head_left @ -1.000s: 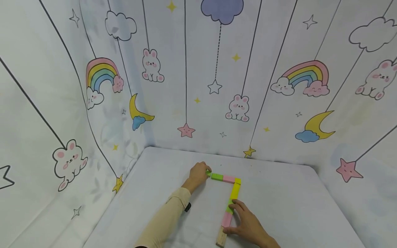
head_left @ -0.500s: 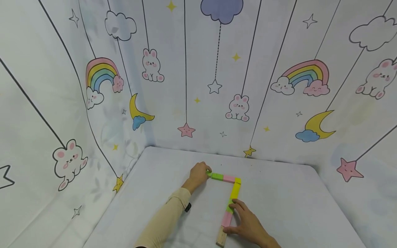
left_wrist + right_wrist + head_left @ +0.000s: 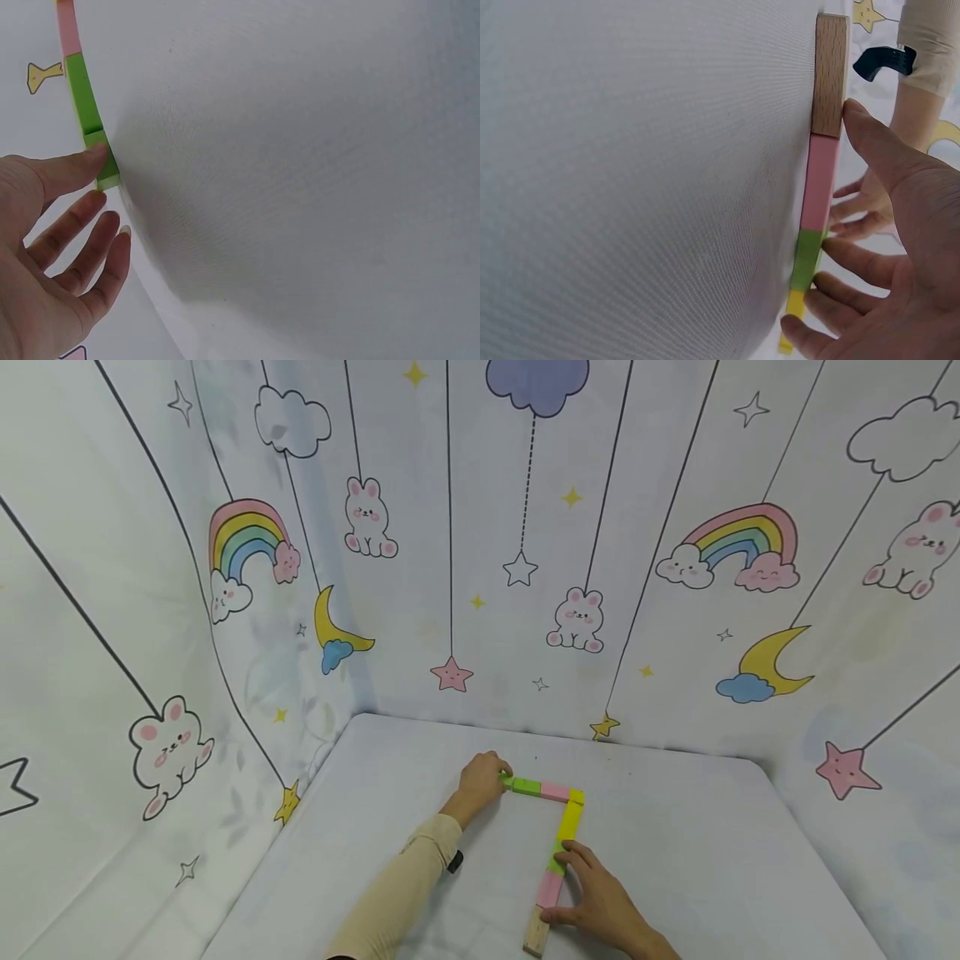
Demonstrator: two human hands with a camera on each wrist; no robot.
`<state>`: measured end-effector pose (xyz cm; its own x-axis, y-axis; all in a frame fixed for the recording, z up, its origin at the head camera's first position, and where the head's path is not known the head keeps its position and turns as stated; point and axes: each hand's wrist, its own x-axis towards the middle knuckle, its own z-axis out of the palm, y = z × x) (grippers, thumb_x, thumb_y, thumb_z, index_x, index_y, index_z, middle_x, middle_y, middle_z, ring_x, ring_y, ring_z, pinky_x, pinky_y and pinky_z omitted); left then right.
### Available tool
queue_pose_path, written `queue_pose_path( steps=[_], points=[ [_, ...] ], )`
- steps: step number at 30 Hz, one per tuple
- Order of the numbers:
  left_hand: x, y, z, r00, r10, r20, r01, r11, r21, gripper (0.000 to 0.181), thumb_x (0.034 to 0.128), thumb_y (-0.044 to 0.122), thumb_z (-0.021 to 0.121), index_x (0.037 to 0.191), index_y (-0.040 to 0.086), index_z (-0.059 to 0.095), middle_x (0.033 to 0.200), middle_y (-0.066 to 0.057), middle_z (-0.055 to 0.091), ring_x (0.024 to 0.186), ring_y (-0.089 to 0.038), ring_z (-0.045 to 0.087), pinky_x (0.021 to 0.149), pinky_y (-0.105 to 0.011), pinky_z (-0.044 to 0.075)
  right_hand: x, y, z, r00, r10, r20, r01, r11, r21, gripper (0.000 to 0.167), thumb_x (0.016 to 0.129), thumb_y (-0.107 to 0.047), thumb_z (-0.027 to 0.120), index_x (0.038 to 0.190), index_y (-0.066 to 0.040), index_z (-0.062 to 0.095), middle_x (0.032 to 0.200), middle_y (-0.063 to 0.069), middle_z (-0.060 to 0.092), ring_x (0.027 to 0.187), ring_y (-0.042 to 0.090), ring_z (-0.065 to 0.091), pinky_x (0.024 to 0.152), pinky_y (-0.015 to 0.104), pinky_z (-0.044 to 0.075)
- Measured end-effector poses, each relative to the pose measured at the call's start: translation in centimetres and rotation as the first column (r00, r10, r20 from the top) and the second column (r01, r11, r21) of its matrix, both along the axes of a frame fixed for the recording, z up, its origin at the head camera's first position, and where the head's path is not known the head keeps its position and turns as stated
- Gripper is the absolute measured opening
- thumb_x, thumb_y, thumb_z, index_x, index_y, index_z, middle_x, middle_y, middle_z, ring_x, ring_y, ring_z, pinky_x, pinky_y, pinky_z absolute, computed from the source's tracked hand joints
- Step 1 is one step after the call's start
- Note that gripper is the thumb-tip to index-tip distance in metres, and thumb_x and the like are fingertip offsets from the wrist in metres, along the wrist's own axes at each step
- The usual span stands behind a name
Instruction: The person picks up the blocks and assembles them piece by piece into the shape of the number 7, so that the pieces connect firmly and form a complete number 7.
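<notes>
Several coloured wooden blocks form an angled line on the white table. At the far arm's left end, my left hand [image 3: 480,783] pinches a small green block [image 3: 109,178] between thumb and index finger; its other fingers are spread. That block meets a longer green block [image 3: 527,787], then a pink block [image 3: 555,792] and a yellow corner block [image 3: 576,797]. Toward me run a yellow block [image 3: 570,822], a green block [image 3: 806,259], a pink block [image 3: 821,180] and a plain wood block [image 3: 829,75]. My right hand [image 3: 606,906] rests its thumb and fingertips along this row's right side.
The white table [image 3: 697,843] extends around the blocks. A white cloth wall [image 3: 495,627] printed with rabbits, stars and rainbows rises behind and at both sides. A dark band [image 3: 454,861] sits at my left wrist, below the beige sleeve [image 3: 405,885].
</notes>
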<state>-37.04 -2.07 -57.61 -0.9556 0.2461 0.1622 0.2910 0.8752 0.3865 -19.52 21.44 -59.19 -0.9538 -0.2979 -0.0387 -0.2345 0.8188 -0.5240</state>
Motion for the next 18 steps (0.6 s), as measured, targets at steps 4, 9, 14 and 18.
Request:
queue_pose_path(
  steps=[4,9,14,18],
  points=[
    [0.15,-0.08,0.12,1.0,-0.001,-0.004,0.001,1.0,-0.003,0.027,0.0822,0.014,0.088,0.108,0.018,0.083,0.105,-0.002,0.068,0.101,-0.024,0.066,0.08,-0.037,0.057,-0.09,0.02,-0.06,1.0,-0.001,-0.002,0.001,1.0,0.004,0.1,0.061,-0.075,0.085,0.136,-0.015,0.06,0.157,0.011,0.043,0.135,0.038,0.054,0.103,0.06,0.048],
    [0.31,-0.02,0.25,1.0,0.0,0.004,0.0,1.0,-0.007,0.027,0.0828,0.014,0.088,0.109,0.02,0.083,0.104,-0.002,0.068,0.101,-0.023,0.066,0.08,-0.036,0.057,-0.16,0.03,-0.19,1.0,-0.005,0.004,0.005,1.0,0.011,0.1,0.06,-0.076,0.084,0.136,-0.015,0.06,0.157,0.011,0.043,0.136,0.037,0.053,0.104,0.06,0.047],
    [0.39,0.08,0.43,1.0,0.005,0.019,-0.005,1.0,-0.01,0.027,0.0831,0.015,0.088,0.109,0.02,0.083,0.104,-0.001,0.067,0.102,-0.022,0.066,0.081,-0.036,0.057,-0.12,0.04,-0.18,1.0,-0.005,0.008,0.005,1.0,0.011,0.101,0.061,-0.076,0.084,0.137,-0.016,0.059,0.158,0.011,0.043,0.136,0.037,0.053,0.105,0.06,0.047],
    [0.32,0.12,0.39,1.0,0.014,0.02,-0.013,1.0,-0.016,0.028,0.0831,0.015,0.088,0.11,0.021,0.083,0.105,-0.001,0.068,0.102,-0.022,0.066,0.082,-0.036,0.057,-0.1,0.01,-0.08,1.0,-0.007,0.011,0.007,1.0,0.007,0.101,0.061,-0.076,0.084,0.137,-0.016,0.059,0.158,0.011,0.042,0.136,0.037,0.053,0.104,0.06,0.047]
  ],
)
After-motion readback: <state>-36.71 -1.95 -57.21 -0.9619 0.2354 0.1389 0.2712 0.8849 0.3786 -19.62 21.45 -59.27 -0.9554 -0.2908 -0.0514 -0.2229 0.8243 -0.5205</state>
